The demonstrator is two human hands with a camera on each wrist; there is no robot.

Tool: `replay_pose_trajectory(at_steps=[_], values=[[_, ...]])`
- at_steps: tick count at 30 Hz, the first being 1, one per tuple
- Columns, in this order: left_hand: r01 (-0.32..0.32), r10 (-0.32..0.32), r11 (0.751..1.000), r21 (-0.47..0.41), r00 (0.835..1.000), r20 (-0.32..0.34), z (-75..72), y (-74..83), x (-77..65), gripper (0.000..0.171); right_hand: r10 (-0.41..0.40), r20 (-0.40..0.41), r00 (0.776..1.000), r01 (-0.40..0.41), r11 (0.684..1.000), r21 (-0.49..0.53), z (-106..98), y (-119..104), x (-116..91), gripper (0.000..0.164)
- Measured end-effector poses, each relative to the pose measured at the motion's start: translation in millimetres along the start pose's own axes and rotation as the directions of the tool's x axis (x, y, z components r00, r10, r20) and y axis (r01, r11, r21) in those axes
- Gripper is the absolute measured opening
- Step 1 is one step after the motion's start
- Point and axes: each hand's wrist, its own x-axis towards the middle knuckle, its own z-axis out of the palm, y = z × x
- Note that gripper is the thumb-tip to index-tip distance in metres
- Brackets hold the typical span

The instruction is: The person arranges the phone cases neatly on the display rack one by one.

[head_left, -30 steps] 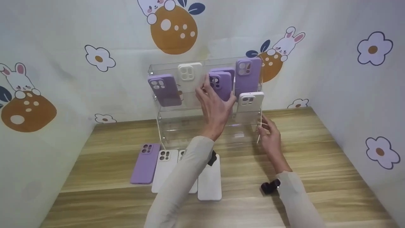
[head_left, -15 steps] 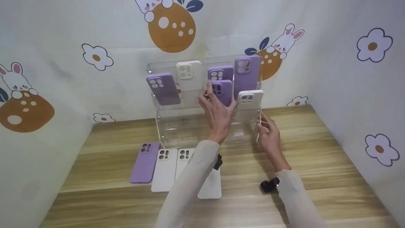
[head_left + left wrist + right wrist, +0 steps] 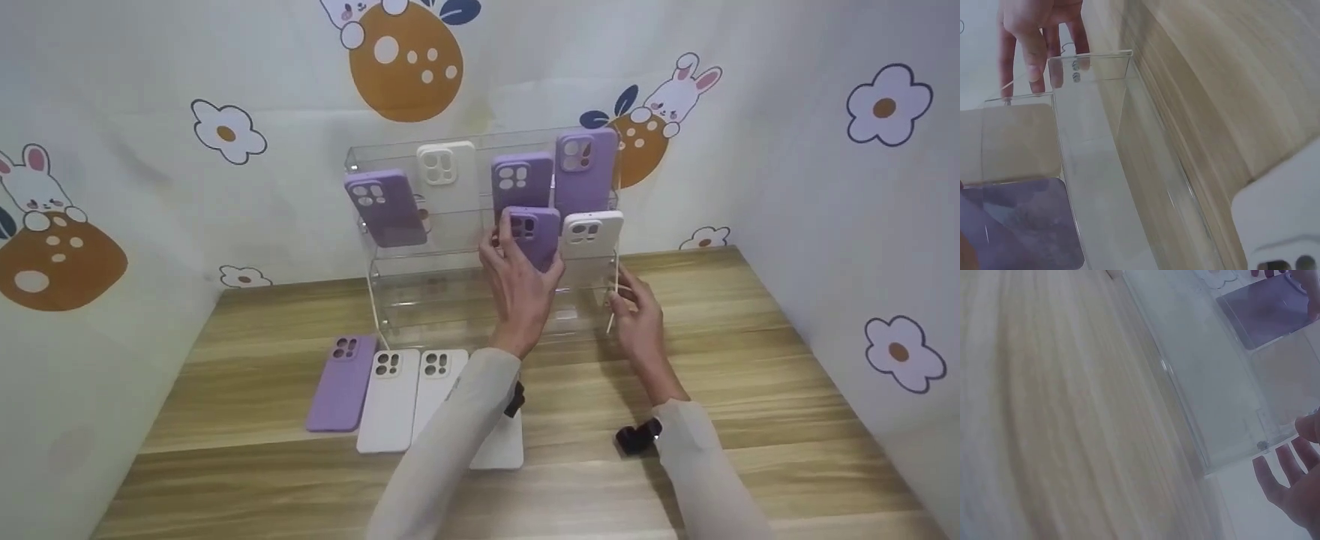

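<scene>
In the head view my left hand [image 3: 523, 289] holds a purple phone case [image 3: 541, 238] by its sides, fingers on the left edge and thumb on the right. The case leans in the middle tier of a clear acrylic display stand [image 3: 442, 296], beside a white phone case [image 3: 592, 231]. In the left wrist view the held case's lower part [image 3: 1027, 225] shows through the clear plastic. My right hand [image 3: 639, 311] grips the stand's right side panel. The right wrist view puts its thumb [image 3: 1307, 428] on one side of the panel and its fingers [image 3: 1269, 481] on the other.
Higher on the stand are a tilted purple case [image 3: 390, 214], a white case [image 3: 457, 169] and two purple cases [image 3: 523, 180]. A purple case [image 3: 341, 390] and several white cases [image 3: 390, 405] lie on the wooden table [image 3: 247, 360] in front. A patterned curtain [image 3: 300, 60] hangs behind.
My left hand has moved the purple case down and slightly right, from in front of the upper purple case to the tier below, beside the white one. My right hand stays on the side panel.
</scene>
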Motion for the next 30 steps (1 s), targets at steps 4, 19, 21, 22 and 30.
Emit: replay_pose_trajectory(at_steps=[4,19,21,22,30], values=[[-0.021,0.021,1.000,-0.012,1.000,0.010,-13.0,-6.1,0.2,0.096,-0.004,-0.011,1.000,0.004,1.000,0.015,-0.9,16.5,8.1,0.050],[-0.261,0.256,0.964,0.058,0.963,0.085,-99.8,-66.9,5.6,0.077,-0.024,-0.004,1.000,0.024,1.000,-0.006,0.3,24.8,9.3,0.051],[-0.257,0.251,0.965,0.054,0.964,0.090,-113.8,-76.7,6.3,0.075,-0.023,-0.002,1.000,0.023,1.000,-0.006,0.8,24.5,8.8,0.051],[-0.252,0.246,0.966,0.055,0.965,0.092,-120.6,-81.4,6.4,0.075,-0.023,-0.002,1.000,0.023,1.000,-0.007,1.0,24.5,8.7,0.051],[-0.211,0.200,0.975,0.067,0.970,0.138,-163.4,-118.2,4.4,0.070,-0.044,-0.022,0.999,0.044,0.999,0.010,3.0,26.8,8.5,0.051]])
